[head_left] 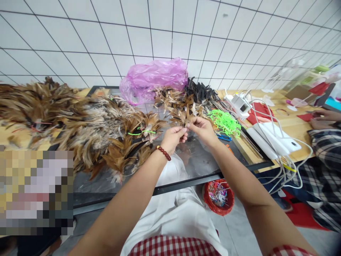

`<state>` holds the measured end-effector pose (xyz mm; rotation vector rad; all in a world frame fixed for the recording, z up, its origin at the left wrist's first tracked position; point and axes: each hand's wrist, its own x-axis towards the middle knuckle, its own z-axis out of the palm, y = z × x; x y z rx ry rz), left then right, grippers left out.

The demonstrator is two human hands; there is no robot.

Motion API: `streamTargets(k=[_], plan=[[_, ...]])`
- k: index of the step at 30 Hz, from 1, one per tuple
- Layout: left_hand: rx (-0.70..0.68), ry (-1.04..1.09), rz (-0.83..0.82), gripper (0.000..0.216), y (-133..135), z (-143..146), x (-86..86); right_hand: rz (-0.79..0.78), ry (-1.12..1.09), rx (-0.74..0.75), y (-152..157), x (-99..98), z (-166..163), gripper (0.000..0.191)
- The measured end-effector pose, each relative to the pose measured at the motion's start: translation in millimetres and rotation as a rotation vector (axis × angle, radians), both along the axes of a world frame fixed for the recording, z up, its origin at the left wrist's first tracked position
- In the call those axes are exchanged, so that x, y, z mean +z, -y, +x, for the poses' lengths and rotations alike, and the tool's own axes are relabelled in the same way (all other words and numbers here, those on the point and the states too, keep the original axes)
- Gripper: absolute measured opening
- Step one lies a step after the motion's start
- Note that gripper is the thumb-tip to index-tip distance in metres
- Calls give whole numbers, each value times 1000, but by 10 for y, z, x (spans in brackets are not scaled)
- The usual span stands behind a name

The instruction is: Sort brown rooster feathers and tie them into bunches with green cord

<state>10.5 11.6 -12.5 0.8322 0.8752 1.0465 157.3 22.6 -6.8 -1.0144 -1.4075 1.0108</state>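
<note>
Between hands (two), brown feathers

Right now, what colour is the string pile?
Bright green: the string pile shows best in head view.

"What's on the left wrist?"

"A bracelet of round dark-red beads, one yellowish."

"And the clothes?"

"A red-and-white checked top, its sleeve ending above the right elbow; loose white clothing below the bench's front edge."
</note>
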Motion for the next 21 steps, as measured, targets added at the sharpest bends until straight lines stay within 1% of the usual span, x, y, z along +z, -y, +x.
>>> streamTargets(k=[2, 4, 5, 6, 7, 9, 11, 13, 15, 16, 19, 21], plan=[[65, 59, -2, 11, -14, -11, 9, 68, 121, -129, -40, -3, 118, 25], [123, 118, 3, 13, -24, -25, 25, 159, 339, -303, -70, 3, 247, 15], [141, 137, 6, 14, -26, -30, 34, 198, 465, -366, -77, 7, 299, 11], [154, 145, 8, 16, -27, -33, 41, 226, 590, -397, -79, 9, 336, 10], [165, 147, 6, 17, -27, -35, 47, 241, 702, -394, -76, 6, 354, 9], [193, 149, -5, 19, -27, -37, 57, 226, 872, -337, -61, -13, 341, 11], [231, 159, -24, 19, -31, -42, 63, 188, 989, -305, -47, -44, 295, 13], [265, 171, -41, 19, -40, -53, 70, 151, 1047, -309, -41, -65, 264, 12], [287, 185, -50, 19, -49, -68, 77, 115, 980, -294, -46, -55, 280, 10], [296, 194, -51, 20, -51, -75, 81, 91, 875, -261, -50, -35, 302, 11], [302, 216, -57, 20, -50, -85, 92, 16, 364, -163, -63, 52, 373, 19], [293, 218, -72, 18, -44, -81, 95, -43, 81, -137, -70, 92, 379, 24]])
